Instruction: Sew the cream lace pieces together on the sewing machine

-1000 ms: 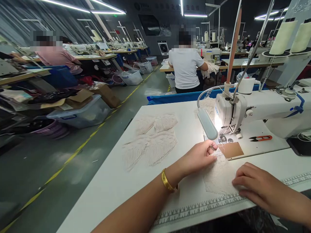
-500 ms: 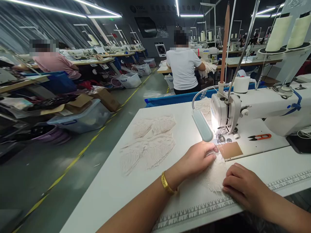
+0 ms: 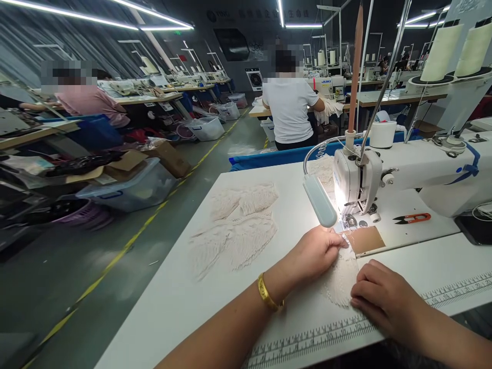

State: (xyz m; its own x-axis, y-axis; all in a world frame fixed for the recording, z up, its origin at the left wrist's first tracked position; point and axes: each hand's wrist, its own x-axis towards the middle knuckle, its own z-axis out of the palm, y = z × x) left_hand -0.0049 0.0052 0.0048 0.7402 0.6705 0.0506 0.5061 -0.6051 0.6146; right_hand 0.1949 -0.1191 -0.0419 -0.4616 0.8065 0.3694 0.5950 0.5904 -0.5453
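Observation:
A cream lace piece (image 3: 339, 279) lies on the white table in front of the sewing machine (image 3: 351, 177). My left hand (image 3: 317, 252), with a gold bracelet at the wrist, pinches its upper end close to the needle area. My right hand (image 3: 384, 294) is closed at the lace's lower right edge, its fingertips pressed together on that edge. Flat on the table to the left are more cream lace pieces (image 3: 238, 225). Another pale lace bundle (image 3: 323, 171) sits behind the lamp head.
Orange-handled thread snips (image 3: 413, 219) and a black phone (image 3: 476, 228) lie right of the needle. A grey-green lamp head (image 3: 320, 200) hangs left of it. A ruler strip (image 3: 330, 335) lines the front edge. A person in white (image 3: 290, 110) sits beyond the table.
My left hand has shifted slightly, its thumb and fingers now closer together on the lace's upper end. The lace's lower part has moved a little left and down. My right hand has barely moved.

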